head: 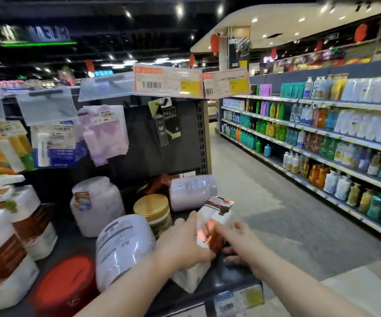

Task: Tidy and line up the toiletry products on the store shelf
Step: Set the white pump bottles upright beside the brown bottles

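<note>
A white bottle with a copper-brown band point(212, 221) lies tilted near the right end of the dark shelf point(230, 277). My left hand point(185, 241) grips its left side, thumb up along the body. From the right, my right hand point(242, 241) touches the bottle's copper band with extended fingers. Around them stand pale lilac tubs point(95, 204), another lilac tub lying on its side point(191, 192), a gold-lidded jar point(153, 210) and a large lilac tub point(123, 245) in front. White-and-brown pump bottles point(24, 216) stand at the left.
A red lid point(66, 284) sits at the shelf front. Hanging sachets and a black men's pack point(165, 124) cover the pegboard above. Price tags point(166, 82) hang overhead. An aisle floor point(265, 202) runs to the right beside long shelves of bottles point(322, 138).
</note>
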{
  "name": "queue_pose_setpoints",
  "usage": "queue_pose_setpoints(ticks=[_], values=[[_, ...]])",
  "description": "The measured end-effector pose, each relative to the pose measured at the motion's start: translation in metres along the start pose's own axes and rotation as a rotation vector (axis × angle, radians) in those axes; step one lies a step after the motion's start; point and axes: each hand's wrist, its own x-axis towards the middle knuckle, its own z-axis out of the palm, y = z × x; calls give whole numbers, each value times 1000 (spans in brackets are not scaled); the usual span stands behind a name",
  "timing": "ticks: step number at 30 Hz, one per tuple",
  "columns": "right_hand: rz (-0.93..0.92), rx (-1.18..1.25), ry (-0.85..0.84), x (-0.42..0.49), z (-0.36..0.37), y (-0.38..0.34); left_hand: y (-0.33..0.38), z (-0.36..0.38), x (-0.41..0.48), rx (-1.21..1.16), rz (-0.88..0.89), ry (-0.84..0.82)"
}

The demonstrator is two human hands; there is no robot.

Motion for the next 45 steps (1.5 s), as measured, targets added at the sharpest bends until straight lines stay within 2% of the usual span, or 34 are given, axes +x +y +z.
queue_pose_setpoints(ticks=[4,8,13,17,22,24,28,32,38,45], values=[[-4,223,-90,-2,-6,-4,12,1,-12,-80,67,113],[-91,415,-134,-13,-12,-12,30,4,-27,21,125,274],[-283,456,-114,-41,-22,-25,46,8,-46,41,158,494],[-375,407,-172,-52,-26,-38,44,-5,-65,-201,151,436],[-428,305,-309,-69,-6,-55,20,-33,-96,-483,54,521],[-441,273,-382,-76,11,-61,8,-42,-113,-567,14,528],[-396,237,-583,-86,55,-70,-24,-51,-149,-604,-73,655],[-406,106,-679,-93,117,-72,-71,-61,-183,-722,-114,749],[-506,-15,-689,-104,231,-65,-169,-65,-216,-838,-224,820],[-639,-84,-672,-107,319,-40,-253,-61,-223,-942,-228,801]])
